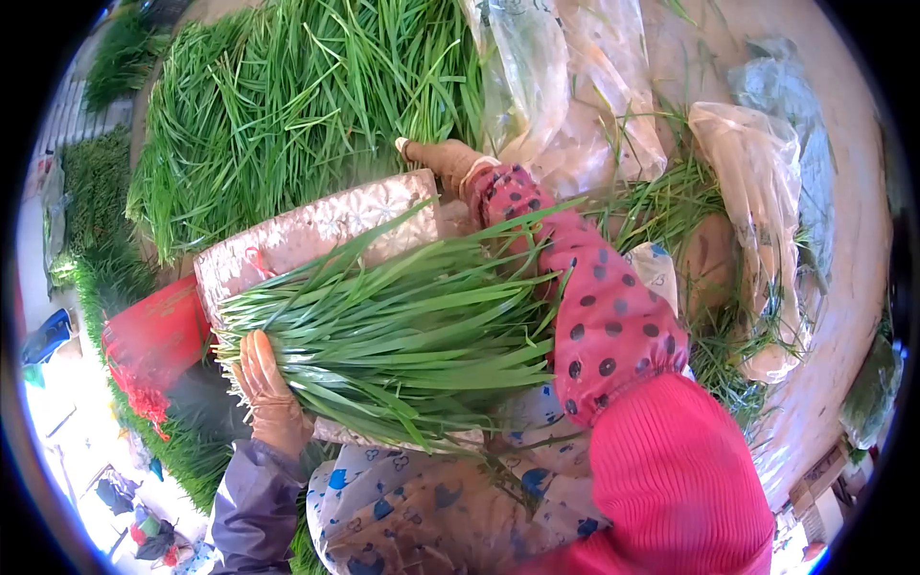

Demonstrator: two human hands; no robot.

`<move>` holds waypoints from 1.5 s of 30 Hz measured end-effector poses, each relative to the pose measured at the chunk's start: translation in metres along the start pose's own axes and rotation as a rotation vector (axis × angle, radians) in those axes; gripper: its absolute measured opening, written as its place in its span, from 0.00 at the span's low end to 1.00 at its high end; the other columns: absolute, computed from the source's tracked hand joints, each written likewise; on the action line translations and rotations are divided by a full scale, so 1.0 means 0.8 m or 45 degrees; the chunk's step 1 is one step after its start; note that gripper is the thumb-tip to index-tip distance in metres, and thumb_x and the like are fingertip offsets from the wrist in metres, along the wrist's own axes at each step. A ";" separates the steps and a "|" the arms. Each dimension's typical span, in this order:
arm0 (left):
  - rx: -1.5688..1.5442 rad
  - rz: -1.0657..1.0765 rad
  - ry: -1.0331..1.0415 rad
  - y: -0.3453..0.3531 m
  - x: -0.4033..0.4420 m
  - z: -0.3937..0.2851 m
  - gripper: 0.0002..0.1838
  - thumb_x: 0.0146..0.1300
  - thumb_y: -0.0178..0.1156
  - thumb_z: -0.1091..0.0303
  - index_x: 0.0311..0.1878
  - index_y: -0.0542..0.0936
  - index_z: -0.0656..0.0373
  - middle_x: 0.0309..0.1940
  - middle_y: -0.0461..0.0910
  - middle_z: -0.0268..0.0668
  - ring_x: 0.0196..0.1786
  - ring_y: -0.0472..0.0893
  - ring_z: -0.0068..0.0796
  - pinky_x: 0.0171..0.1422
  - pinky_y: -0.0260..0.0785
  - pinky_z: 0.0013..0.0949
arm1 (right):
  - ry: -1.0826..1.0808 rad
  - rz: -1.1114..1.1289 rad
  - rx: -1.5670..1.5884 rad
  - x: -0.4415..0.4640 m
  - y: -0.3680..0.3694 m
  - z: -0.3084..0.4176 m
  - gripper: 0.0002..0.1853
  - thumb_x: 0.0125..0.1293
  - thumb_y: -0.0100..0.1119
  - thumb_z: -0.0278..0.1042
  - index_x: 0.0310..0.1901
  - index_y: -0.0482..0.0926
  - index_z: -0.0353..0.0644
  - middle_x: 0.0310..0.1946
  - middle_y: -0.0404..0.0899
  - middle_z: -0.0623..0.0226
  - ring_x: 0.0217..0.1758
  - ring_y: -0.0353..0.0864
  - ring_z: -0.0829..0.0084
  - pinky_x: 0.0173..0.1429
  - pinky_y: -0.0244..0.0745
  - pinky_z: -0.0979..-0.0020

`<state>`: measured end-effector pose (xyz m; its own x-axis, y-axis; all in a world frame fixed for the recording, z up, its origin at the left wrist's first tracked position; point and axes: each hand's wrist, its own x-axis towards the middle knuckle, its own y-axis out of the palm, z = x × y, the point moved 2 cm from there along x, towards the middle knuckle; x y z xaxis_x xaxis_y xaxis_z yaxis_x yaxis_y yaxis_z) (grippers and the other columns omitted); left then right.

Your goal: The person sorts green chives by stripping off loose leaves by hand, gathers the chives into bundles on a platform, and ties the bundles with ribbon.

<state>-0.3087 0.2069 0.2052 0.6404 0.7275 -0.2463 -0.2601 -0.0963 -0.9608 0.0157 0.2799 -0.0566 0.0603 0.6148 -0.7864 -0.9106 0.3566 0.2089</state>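
While the green leaf bundle (412, 326) against the patterned panel (369, 216) is steadied by a flat left hand (268, 388), it could be splayed by uneven pressure, the right hand's (443, 159) grip left unclear beside the leaf heap (307, 105).

The near leaf bunch (412, 321) is green with pale stem ends; the right sleeve cover (609, 307) pink, black-dotted; the left sleeve (254, 503) greyish purple; the lap cover (412, 498) whitish, blue-patterned.

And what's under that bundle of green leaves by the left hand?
A pale, flower-patterned surface shows past the leaves; whatever lies beneath their middle is covered.
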 end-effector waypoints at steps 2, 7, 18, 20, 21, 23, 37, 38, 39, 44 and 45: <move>-0.005 -0.017 0.000 0.000 -0.001 0.000 0.54 0.44 0.62 0.66 0.72 0.43 0.70 0.71 0.49 0.55 0.75 0.48 0.57 0.75 0.37 0.56 | -0.012 -0.025 0.256 0.051 -0.001 -0.031 0.39 0.51 0.71 0.57 0.50 0.77 0.24 0.46 0.80 0.50 0.48 0.78 0.64 0.52 0.73 0.66; 0.029 -0.034 0.013 -0.001 0.001 -0.001 0.56 0.42 0.64 0.65 0.72 0.44 0.70 0.71 0.50 0.54 0.74 0.50 0.55 0.75 0.38 0.56 | -0.400 -0.005 -0.603 -0.007 -0.065 0.033 0.19 0.60 0.63 0.42 0.42 0.78 0.31 0.34 0.80 0.59 0.33 0.79 0.70 0.35 0.76 0.67; 0.053 -0.011 0.055 -0.009 0.000 0.003 0.59 0.39 0.67 0.64 0.72 0.43 0.69 0.70 0.51 0.55 0.73 0.51 0.56 0.74 0.40 0.56 | -0.153 0.157 0.611 -0.041 -0.128 0.031 0.15 0.65 0.55 0.45 0.45 0.77 0.43 0.30 0.83 0.65 0.32 0.84 0.69 0.34 0.84 0.60; 0.019 0.205 0.056 -0.027 0.006 -0.002 0.65 0.35 0.72 0.62 0.73 0.40 0.69 0.71 0.48 0.55 0.74 0.49 0.56 0.75 0.39 0.57 | -0.148 0.167 0.674 -0.032 -0.138 0.036 0.13 0.66 0.54 0.44 0.44 0.77 0.44 0.30 0.83 0.66 0.31 0.84 0.69 0.35 0.84 0.60; 0.029 0.380 0.028 -0.038 0.009 -0.002 0.72 0.31 0.77 0.57 0.73 0.37 0.68 0.73 0.44 0.55 0.76 0.45 0.55 0.76 0.37 0.57 | -0.152 0.169 0.683 -0.028 -0.140 0.038 0.13 0.66 0.54 0.44 0.44 0.77 0.44 0.30 0.83 0.66 0.31 0.84 0.69 0.35 0.84 0.60; 0.046 0.633 -0.074 -0.065 0.024 -0.008 0.74 0.30 0.78 0.56 0.73 0.35 0.66 0.73 0.42 0.54 0.76 0.43 0.54 0.76 0.36 0.57 | -0.161 0.218 0.775 -0.019 -0.143 0.039 0.12 0.65 0.54 0.42 0.42 0.77 0.43 0.31 0.83 0.64 0.27 0.82 0.70 0.27 0.81 0.68; -1.100 0.878 -0.033 -0.175 0.319 -0.157 0.43 0.62 0.55 0.38 0.69 0.62 0.64 0.65 0.68 0.49 0.66 0.69 0.43 0.70 0.61 0.39 | -0.230 0.372 0.698 -0.016 -0.198 0.076 0.15 0.66 0.50 0.39 0.47 0.71 0.37 0.40 0.82 0.50 0.28 0.79 0.70 0.17 0.62 0.80; -1.221 0.942 -0.082 -0.140 0.337 -0.170 0.42 0.66 0.51 0.38 0.69 0.61 0.66 0.63 0.69 0.51 0.65 0.70 0.44 0.69 0.62 0.40 | -0.226 0.421 0.668 -0.018 -0.205 0.082 0.16 0.66 0.50 0.39 0.48 0.71 0.36 0.40 0.81 0.50 0.27 0.79 0.70 0.17 0.62 0.81; -1.247 0.993 -0.281 -0.106 0.355 -0.183 0.40 0.68 0.48 0.39 0.68 0.61 0.68 0.62 0.69 0.55 0.64 0.71 0.46 0.69 0.63 0.40 | -0.182 0.457 0.739 -0.022 -0.210 0.085 0.16 0.66 0.50 0.39 0.48 0.71 0.36 0.39 0.81 0.50 0.27 0.79 0.71 0.16 0.62 0.81; -1.055 1.379 -0.931 0.026 0.413 -0.188 0.51 0.64 0.38 0.29 0.68 0.55 0.75 0.63 0.63 0.65 0.66 0.68 0.56 0.69 0.62 0.49 | -0.200 0.531 0.803 -0.019 -0.226 0.084 0.16 0.67 0.47 0.40 0.48 0.72 0.35 0.39 0.82 0.50 0.25 0.79 0.72 0.14 0.62 0.82; -1.001 1.483 -1.107 0.045 0.415 -0.187 0.55 0.61 0.36 0.25 0.69 0.53 0.76 0.65 0.61 0.66 0.67 0.65 0.58 0.70 0.60 0.51 | -0.211 0.385 0.772 -0.024 -0.225 0.083 0.16 0.67 0.47 0.40 0.47 0.72 0.35 0.39 0.82 0.50 0.25 0.78 0.72 0.14 0.62 0.83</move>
<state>0.0022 0.3433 0.0698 -0.2656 0.1350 -0.9546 0.2993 -0.9297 -0.2147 0.2056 0.2505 -0.0408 -0.0539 0.8311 -0.5535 -0.5116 0.4530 0.7301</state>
